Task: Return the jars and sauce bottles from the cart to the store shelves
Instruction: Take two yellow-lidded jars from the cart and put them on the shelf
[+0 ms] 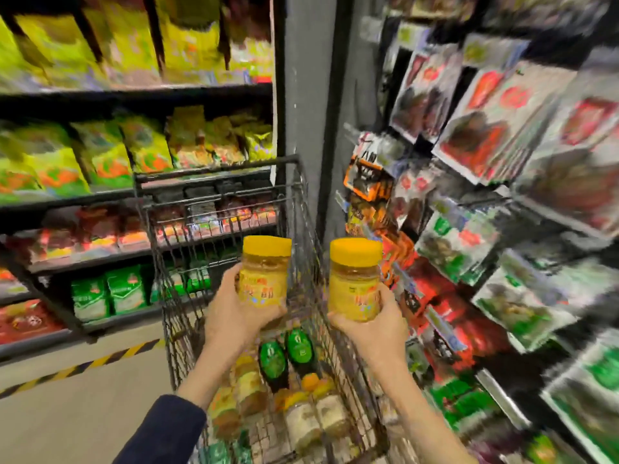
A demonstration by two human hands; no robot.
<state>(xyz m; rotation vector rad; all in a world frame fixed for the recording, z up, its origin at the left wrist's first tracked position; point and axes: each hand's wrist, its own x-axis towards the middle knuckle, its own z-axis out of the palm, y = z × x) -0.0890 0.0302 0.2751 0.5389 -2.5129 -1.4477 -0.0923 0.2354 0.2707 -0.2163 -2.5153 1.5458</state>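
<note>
**Yellow-lidded jars lifted, cart far from empty**

Yellow caps top two jars held upright above the cart (303,209): the left hand (234,316) grips the left jar (264,272), the right hand (371,326) clasps the right jar (355,279). Below them in the cart lie green-labelled bottles (284,356) and more jars (301,420), so most restocking looks undone. Blurred shelves (134,192) flank the cart.

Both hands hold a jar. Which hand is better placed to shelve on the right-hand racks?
Right, probably: the right hand with its jar is beside the right racks; the left hand is over the cart.
</note>
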